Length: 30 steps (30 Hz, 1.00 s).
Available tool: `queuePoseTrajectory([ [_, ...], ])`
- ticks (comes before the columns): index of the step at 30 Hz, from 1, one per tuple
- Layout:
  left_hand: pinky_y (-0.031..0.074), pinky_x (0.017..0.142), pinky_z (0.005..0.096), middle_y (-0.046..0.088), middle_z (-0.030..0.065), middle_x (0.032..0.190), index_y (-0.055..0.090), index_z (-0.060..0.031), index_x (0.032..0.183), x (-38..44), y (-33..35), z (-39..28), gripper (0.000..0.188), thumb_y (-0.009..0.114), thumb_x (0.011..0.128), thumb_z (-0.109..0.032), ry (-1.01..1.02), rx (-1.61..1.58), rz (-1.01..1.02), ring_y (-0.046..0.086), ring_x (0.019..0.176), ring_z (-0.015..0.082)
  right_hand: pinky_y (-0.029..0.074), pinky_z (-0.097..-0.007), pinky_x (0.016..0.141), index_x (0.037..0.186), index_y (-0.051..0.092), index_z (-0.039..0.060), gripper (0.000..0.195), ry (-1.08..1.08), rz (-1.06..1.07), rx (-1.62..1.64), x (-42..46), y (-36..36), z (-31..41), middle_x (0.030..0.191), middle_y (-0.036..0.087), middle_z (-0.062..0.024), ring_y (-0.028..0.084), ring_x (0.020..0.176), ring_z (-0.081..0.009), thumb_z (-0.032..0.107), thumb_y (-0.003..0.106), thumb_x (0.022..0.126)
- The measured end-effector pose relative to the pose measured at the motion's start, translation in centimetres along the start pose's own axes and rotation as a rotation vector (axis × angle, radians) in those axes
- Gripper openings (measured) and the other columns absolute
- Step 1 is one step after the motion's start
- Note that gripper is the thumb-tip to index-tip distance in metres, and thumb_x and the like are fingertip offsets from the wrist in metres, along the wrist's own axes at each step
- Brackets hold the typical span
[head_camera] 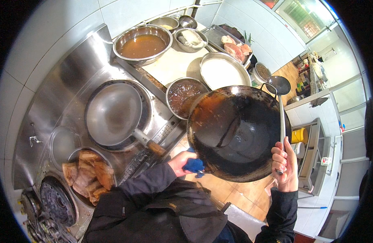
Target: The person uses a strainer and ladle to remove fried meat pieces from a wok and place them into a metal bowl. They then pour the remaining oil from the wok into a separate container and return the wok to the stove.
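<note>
My left hand [182,164] grips the near edge of a large blackened wok [250,142] through a blue cloth [195,165]. In my right hand [285,165] is the handle of a metal ladle [277,85]. Its bowl points away from me, and its shaft crosses the far loop handle [269,88] of the wok; whether it is hooked through is unclear. The wok tilts left, its rim over a steel bowl [167,98] of dark reddish-brown, bubbly liquid [186,91]. A brown film of liquid coats the wok's left inner wall.
A wooden-handled steel wok [115,114] rests on the stove [162,133] at left. Nearer stands a pan of browned meat pieces [89,173]. Behind are a basin of brown broth [144,45], a round tray of white contents [224,73], and raw meat [235,50] on a tray.
</note>
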State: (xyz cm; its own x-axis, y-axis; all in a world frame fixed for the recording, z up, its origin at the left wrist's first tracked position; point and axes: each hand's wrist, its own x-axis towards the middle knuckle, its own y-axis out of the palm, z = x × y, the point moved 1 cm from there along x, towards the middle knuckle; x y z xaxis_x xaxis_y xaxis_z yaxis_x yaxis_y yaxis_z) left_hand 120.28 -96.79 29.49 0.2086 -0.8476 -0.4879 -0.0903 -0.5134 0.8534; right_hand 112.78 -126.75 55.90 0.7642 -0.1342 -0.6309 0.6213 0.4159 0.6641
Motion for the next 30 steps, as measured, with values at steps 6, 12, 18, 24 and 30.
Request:
queuePoseTrajectory([
  [6, 0.039, 0.038, 0.0252, 0.073, 0.0182, 0.099, 0.057, -0.0077, 0.123, 0.1, -0.1, 0.0, 0.030, 0.055, 0.095, -0.018, -0.025, 0.004, -0.018, 0.073, 0.069, 0.0258, 0.028, -0.0213, 0.032, 0.089, 0.054, 0.0078, 0.040, 0.003, 0.018, 0.012, 0.1, 0.1, -0.1, 0.063, 0.036, 0.0051, 0.030, 0.043, -0.0039, 0.043, 0.050, 0.108],
  [12, 0.039, 0.038, 0.0247, 0.074, 0.0168, 0.098, 0.059, -0.0077, 0.120, 0.1, 0.0, -0.2, 0.028, 0.054, 0.094, -0.017, -0.017, -0.004, 0.018, 0.073, 0.069, 0.0246, 0.028, -0.0213, 0.031, 0.089, 0.054, 0.0072, 0.040, -0.018, -0.001, -0.023, 0.1, 0.6, -0.4, 0.063, 0.036, 0.0051, 0.030, 0.043, -0.0038, 0.042, 0.051, 0.108],
  [18, 0.038, 0.037, 0.0243, 0.074, 0.0177, 0.094, 0.060, -0.0065, 0.116, -0.1, 0.8, -0.3, 0.026, 0.054, 0.094, -0.018, -0.010, -0.026, -0.081, 0.072, 0.067, 0.0231, 0.029, -0.0212, 0.031, 0.088, 0.053, 0.0079, 0.039, -0.028, -0.004, -0.027, 0.0, 1.0, -0.4, 0.063, 0.036, 0.0052, 0.031, 0.043, -0.0038, 0.042, 0.051, 0.107],
  [24, 0.034, 0.033, 0.0233, 0.072, 0.0207, 0.089, 0.060, -0.0054, 0.114, -0.3, 1.1, -1.0, 0.024, 0.053, 0.093, -0.017, -0.021, -0.020, 0.015, 0.065, 0.054, 0.0221, 0.029, -0.0209, 0.031, 0.088, 0.052, 0.0083, 0.039, -0.044, -0.003, -0.045, 0.0, 1.7, -0.4, 0.063, 0.036, 0.0053, 0.031, 0.043, -0.0037, 0.042, 0.051, 0.107],
  [30, 0.035, 0.035, 0.0237, 0.073, 0.0170, 0.089, 0.061, -0.0056, 0.112, 0.0, 1.4, -0.8, 0.024, 0.053, 0.092, -0.016, 0.018, -0.069, -0.029, 0.069, 0.061, 0.0224, 0.029, -0.0207, 0.031, 0.089, 0.053, 0.0078, 0.038, -0.061, -0.012, -0.077, 0.4, 1.7, -0.3, 0.063, 0.037, 0.0053, 0.031, 0.043, -0.0034, 0.041, 0.052, 0.107],
])
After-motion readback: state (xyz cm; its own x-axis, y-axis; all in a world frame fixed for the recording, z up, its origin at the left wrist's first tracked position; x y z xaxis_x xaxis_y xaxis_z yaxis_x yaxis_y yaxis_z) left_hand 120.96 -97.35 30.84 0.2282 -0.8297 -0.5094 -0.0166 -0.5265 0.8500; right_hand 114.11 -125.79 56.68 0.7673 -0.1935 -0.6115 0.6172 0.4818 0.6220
